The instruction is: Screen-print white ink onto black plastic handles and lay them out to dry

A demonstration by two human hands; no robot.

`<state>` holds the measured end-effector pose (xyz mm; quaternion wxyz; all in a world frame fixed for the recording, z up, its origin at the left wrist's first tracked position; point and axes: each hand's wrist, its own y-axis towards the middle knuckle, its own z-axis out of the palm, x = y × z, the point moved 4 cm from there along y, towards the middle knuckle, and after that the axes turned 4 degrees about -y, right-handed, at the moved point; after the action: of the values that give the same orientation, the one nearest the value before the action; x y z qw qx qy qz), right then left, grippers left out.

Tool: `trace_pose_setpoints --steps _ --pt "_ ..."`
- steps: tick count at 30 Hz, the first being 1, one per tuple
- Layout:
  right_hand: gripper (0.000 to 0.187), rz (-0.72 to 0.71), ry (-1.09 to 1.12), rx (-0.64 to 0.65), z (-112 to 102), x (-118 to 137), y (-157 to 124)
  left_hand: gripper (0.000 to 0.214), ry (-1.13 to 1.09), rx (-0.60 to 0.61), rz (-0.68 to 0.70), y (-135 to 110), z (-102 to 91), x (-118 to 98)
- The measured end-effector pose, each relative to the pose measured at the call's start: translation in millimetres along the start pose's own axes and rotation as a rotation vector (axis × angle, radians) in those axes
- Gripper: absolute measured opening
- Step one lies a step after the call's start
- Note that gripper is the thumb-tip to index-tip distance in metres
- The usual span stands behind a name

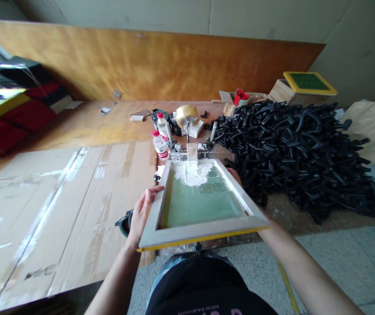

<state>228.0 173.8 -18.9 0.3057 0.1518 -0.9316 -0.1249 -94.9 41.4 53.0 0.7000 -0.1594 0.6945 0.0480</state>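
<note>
Head cam: screen frame (203, 231), pic ctr, is held at L rail by left hand (142, 211); right hand (235, 175) mostly hidden, grip can't be told. Rails should be moved evenly.

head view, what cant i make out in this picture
All in the head view:
Right hand: mostly hidden behind the frame.
Whatever lies directly beneath the frame: hidden by the frame itself.
Fine print on the bottle labels: too small to read.
Large pink lettering on the black garment: cut off by the bottom edge.
</note>
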Motion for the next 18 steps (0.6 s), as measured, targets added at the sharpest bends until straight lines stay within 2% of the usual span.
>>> trace_pose_setpoints --steps 2,4,6,7,9,11,13,18 --pt "0.031 0.060 -0.030 -0.107 -15.6 -3.1 23.9 0.060 0.062 0.049 -0.111 -10.0 -2.1 30.9" --pt "0.042 -0.016 -0.061 -0.140 -16.2 16.8 50.8 0.070 0.067 0.060 -0.172 -13.7 -1.5 60.9" --pt "0.060 -0.186 -0.086 -0.058 -0.7 51.0 74.4 0.082 0.051 0.067 -0.203 -11.4 1.0 87.2" --pt "0.061 -0.249 -0.109 0.007 10.7 67.3 83.0 0.085 0.048 0.068 -0.210 -9.1 2.0 97.7" --pt "0.044 -0.294 -0.191 0.153 34.4 90.3 91.4 0.084 0.054 0.075 -0.218 -4.1 3.0 112.4" --pt "0.023 -0.298 -0.289 0.280 51.4 99.2 85.6 0.081 0.069 0.084 -0.227 -1.2 2.5 118.6" --pt "0.010 -0.358 -0.352 0.360 55.7 100.3 67.3 0.079 0.071 0.095 -0.238 -0.8 2.1 118.6" --pt "0.012 -0.728 -0.266 0.530 30.2 102.5 18.6 0.078 0.031 0.091 -0.261 -3.9 3.5 112.9"
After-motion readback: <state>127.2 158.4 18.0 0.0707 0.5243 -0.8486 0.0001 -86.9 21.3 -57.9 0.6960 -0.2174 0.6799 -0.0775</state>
